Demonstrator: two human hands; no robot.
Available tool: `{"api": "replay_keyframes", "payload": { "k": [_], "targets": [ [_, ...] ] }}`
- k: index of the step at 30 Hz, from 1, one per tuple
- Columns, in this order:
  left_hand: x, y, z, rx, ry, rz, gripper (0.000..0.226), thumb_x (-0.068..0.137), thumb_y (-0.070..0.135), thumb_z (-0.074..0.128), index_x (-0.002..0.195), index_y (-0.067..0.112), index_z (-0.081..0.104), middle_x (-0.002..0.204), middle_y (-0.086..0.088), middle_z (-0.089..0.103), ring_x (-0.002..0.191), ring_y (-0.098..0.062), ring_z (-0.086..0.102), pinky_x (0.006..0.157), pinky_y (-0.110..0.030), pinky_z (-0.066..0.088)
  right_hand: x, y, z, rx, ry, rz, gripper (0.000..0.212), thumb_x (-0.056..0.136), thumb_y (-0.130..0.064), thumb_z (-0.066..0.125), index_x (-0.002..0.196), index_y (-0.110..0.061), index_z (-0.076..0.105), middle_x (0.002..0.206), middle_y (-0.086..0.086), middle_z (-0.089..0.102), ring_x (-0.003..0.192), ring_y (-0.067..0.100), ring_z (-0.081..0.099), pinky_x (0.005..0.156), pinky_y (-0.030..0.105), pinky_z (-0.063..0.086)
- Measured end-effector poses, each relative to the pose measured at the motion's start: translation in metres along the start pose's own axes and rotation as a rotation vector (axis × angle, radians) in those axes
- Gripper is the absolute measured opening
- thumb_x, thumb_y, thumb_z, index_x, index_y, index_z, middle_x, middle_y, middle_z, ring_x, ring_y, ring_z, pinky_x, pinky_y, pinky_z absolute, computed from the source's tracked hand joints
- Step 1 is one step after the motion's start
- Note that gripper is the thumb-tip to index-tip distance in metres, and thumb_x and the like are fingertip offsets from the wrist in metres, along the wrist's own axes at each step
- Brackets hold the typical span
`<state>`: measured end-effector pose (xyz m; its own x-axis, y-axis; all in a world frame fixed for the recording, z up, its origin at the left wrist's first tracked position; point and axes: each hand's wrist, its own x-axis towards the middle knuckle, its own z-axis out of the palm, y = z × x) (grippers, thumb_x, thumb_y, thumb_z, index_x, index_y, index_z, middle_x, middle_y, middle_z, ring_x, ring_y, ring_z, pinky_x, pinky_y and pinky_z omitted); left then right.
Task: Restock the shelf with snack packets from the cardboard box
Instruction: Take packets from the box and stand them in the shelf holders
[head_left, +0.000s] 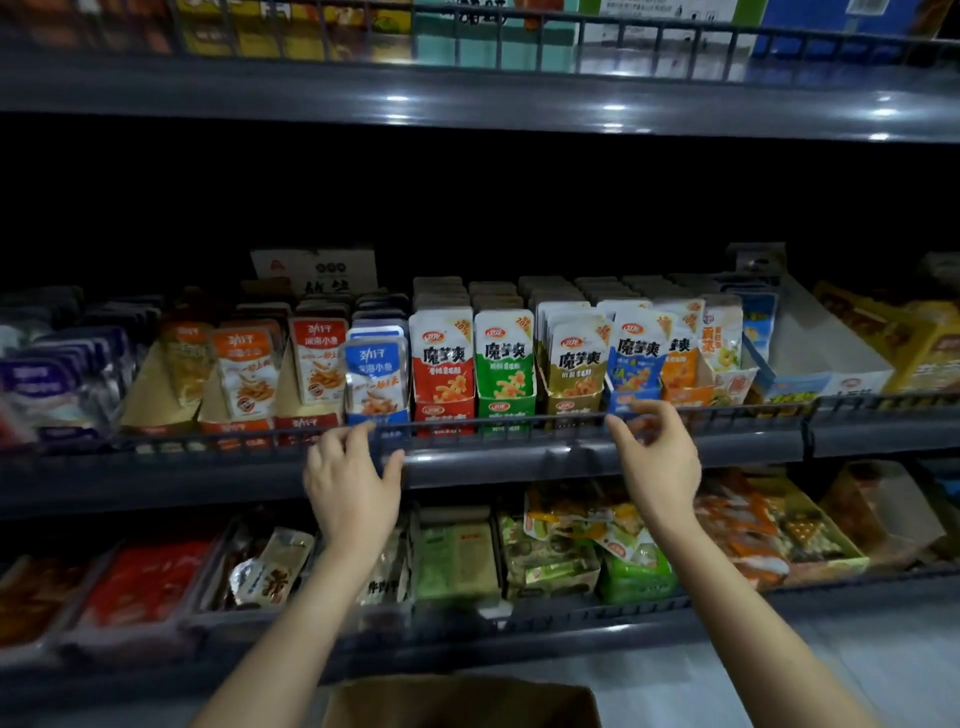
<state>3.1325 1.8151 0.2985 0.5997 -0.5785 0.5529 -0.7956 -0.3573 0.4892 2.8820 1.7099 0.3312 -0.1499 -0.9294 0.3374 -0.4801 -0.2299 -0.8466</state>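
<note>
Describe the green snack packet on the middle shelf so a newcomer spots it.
On the middle shelf, look between the left hand and right hand. Of the white-topped packets there, the green packet alone has a green lower half, flanked by a red packet and a gold packet.

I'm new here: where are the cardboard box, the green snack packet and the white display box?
cardboard box (462, 702): head view, on its brown top flap.
green snack packet (504, 358): head view, middle of its front.
white display box (821, 343): head view, on its bare inner wall.
</note>
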Motion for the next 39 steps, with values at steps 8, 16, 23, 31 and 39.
{"api": "replay_keyframes", "payload": {
  "k": [8,16,23,31,39],
  "targets": [
    [-0.1,-0.089,-0.036,0.126,-0.125,-0.055,0.033,0.072,0.016,0.081,0.098,0.001,0.067,0.095,-0.026,0.061,0.09,-0.045,0.056,0.077,-0.05,0.046,-0.127,0.046,0.009,0.144,-0.399,0.078,0.006,0.088,-0.022,0.067,0.087,-0.017,0.064,0.08,-0.004,0.064,0.074,0.01,0.059,0.068,0.026,0.048],
    [-0.202,-0.179,-0.037,0.229,-0.367,-0.099,0.036,0.064,0.01,0.086,0.093,-0.001,0.068,0.082,-0.025,0.063,0.074,-0.043,0.06,0.066,-0.047,0.05,-0.232,0.123,0.047,0.037,-0.72,0.313,0.004,0.086,-0.023,0.069,0.087,-0.02,0.066,0.088,-0.004,0.068,0.085,0.011,0.064,0.08,0.031,0.052],
    [-0.266,-0.211,-0.01,0.197,-0.543,-0.215,0.033,0.073,0.015,0.08,0.1,0.001,0.068,0.093,-0.023,0.066,0.084,-0.042,0.06,0.071,-0.043,0.05,-0.293,0.191,0.083,-0.05,-0.87,0.529,0.005,0.087,-0.015,0.068,0.083,-0.016,0.064,0.084,0.001,0.067,0.078,0.016,0.062,0.079,0.037,0.051],
    [-0.295,-0.232,0.051,0.157,-0.66,-0.21,0.051,0.085,0.03,0.066,0.128,0.003,0.053,0.105,-0.019,0.062,0.096,-0.037,0.058,0.082,-0.045,0.048,-0.325,0.274,0.138,-0.044,-0.715,0.889,0.022,0.081,-0.014,0.074,0.098,-0.008,0.061,0.095,0.007,0.066,0.089,0.024,0.062,0.084,0.043,0.053],
    [-0.306,-0.243,0.079,0.059,-0.617,-0.245,0.057,0.093,0.03,0.053,0.14,0.001,0.036,0.111,-0.02,0.058,0.097,-0.033,0.059,0.079,-0.045,0.052,-0.332,0.31,0.187,0.04,-0.513,1.058,0.059,0.084,-0.01,0.071,0.137,-0.01,0.044,0.129,0.006,0.055,0.118,0.026,0.053,0.104,0.045,0.043]
  ]
}}
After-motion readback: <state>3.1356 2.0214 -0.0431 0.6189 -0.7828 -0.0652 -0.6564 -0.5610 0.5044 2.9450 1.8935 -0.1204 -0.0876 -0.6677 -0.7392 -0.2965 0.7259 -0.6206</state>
